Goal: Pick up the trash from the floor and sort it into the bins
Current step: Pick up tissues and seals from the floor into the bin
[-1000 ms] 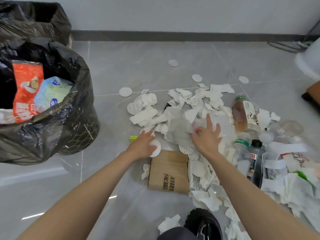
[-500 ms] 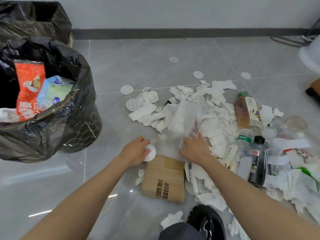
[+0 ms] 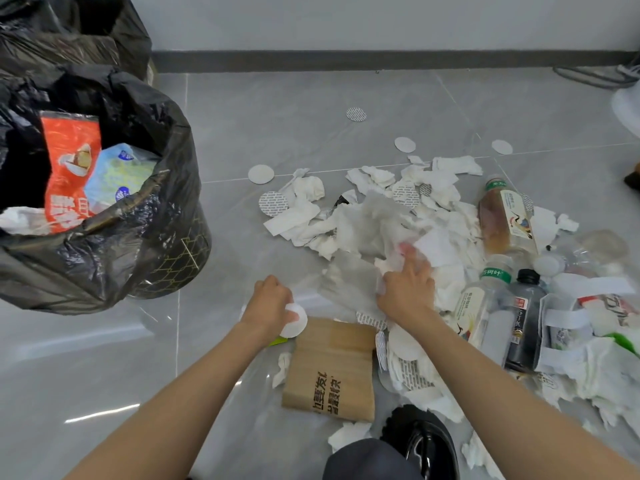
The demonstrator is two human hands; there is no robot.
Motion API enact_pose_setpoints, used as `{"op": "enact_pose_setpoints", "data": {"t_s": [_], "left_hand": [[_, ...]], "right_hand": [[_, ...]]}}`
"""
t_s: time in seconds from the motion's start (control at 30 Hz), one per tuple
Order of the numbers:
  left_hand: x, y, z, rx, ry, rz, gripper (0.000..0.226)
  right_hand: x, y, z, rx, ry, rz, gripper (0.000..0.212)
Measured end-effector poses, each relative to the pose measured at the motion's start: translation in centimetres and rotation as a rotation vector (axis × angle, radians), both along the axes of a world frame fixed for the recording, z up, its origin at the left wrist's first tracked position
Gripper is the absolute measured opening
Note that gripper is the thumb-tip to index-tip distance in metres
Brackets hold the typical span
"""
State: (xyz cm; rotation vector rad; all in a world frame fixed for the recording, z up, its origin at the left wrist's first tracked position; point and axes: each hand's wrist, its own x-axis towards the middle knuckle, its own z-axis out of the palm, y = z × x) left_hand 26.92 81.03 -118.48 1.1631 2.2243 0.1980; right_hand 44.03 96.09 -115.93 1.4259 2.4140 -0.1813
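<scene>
A pile of white tissue scraps [image 3: 377,220], round white pads and plastic bottles [image 3: 504,220] covers the grey floor at centre right. My left hand [image 3: 272,304] is curled round a round white pad [image 3: 295,320], just above a flat brown cardboard piece [image 3: 332,368]. Further right, my right hand [image 3: 408,285] grips a translucent plastic sheet [image 3: 349,282] and white tissue at the near side of the pile. On the left stands a bin lined with a black bag [image 3: 138,244], holding an orange wrapper and a pale blue packet.
A second black-bagged bin [image 3: 86,32] stands behind the first, against the wall. Loose round pads [image 3: 356,114] lie further out on the tiles. My black shoe [image 3: 420,441] is at the bottom edge. Cables [image 3: 602,76] run along the far right wall.
My right hand has pulled back toward me from the middle of the pile, gathering the plastic sheet and tissue. My left hand keeps hold of the round pad and has barely moved.
</scene>
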Motion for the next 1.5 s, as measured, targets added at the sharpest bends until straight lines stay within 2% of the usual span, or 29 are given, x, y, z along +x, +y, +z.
{"op": "enact_pose_setpoints", "data": {"t_s": [0.07, 0.17, 0.2, 0.3, 0.47, 0.57, 0.63, 0.73, 0.87, 0.97, 1.07, 1.17, 1.27, 1.37, 1.5], "left_hand": [[0.2, 0.2, -0.1, -0.032, 0.012, -0.004, 0.036], [0.3, 0.3, -0.1, -0.054, 0.013, -0.003, 0.034], [0.3, 0.3, -0.2, -0.058, 0.011, 0.001, 0.033], [0.4, 0.0, -0.3, -0.059, 0.023, 0.013, 0.03], [1.3, -0.3, -0.5, -0.035, 0.081, -0.004, 0.03], [1.6, -0.3, -0.4, -0.013, 0.07, 0.004, 0.026], [1.4, -0.3, -0.4, -0.021, 0.077, 0.009, 0.025], [1.3, 0.0, -0.3, -0.053, 0.081, 0.036, 0.026], [1.1, 0.1, -0.3, -0.062, 0.099, 0.056, 0.019], [0.4, 0.1, -0.1, 0.096, -0.07, 0.212, 0.015], [-0.1, 0.3, 1.6, 0.339, -0.263, 0.502, 0.011], [-1.0, 0.7, 4.5, 0.575, -0.331, 0.701, 0.018], [-2.5, 1.2, 8.4, 0.763, -0.37, 0.801, 0.009], [-3.9, 1.5, 12.4, 0.927, -0.392, 0.802, 0.008], [-5.2, 1.3, 16.9, 1.076, -0.319, 0.778, 0.008]], "right_hand": [[0.5, 0.7, -0.6, -0.077, 0.023, -0.026, 0.031], [0.9, 1.3, -1.0, -0.052, 0.113, -0.017, 0.036], [0.8, 1.2, -0.9, -0.028, 0.147, -0.012, 0.034], [0.6, 0.9, -0.4, 0.057, 0.204, -0.001, 0.009], [0.6, 0.4, -1.0, 0.069, 0.309, -0.012, 0.03], [0.4, 0.5, -1.8, 0.066, 0.351, -0.025, 0.027], [0.2, 0.5, -2.0, 0.077, 0.285, 0.021, 0.028], [0.0, 0.3, -1.6, 0.094, 0.076, 0.165, 0.037], [-0.3, 0.4, -1.4, 0.064, 0.093, 0.096, 0.03], [-0.3, 0.3, -0.5, 0.0, 0.28, -0.006, 0.024], [-0.4, -0.4, 1.6, 0.043, 0.504, -0.043, 0.012], [-1.2, -1.5, 4.4, 0.037, 0.794, -0.161, 0.019], [-2.6, -1.8, 7.7, -0.229, 1.103, -0.37, 0.01], [-4.0, -1.1, 10.8, -0.571, 1.389, -0.554, 0.028], [-6.6, 0.1, 15.3, -0.935, 1.634, -0.702, 0.016]]}}
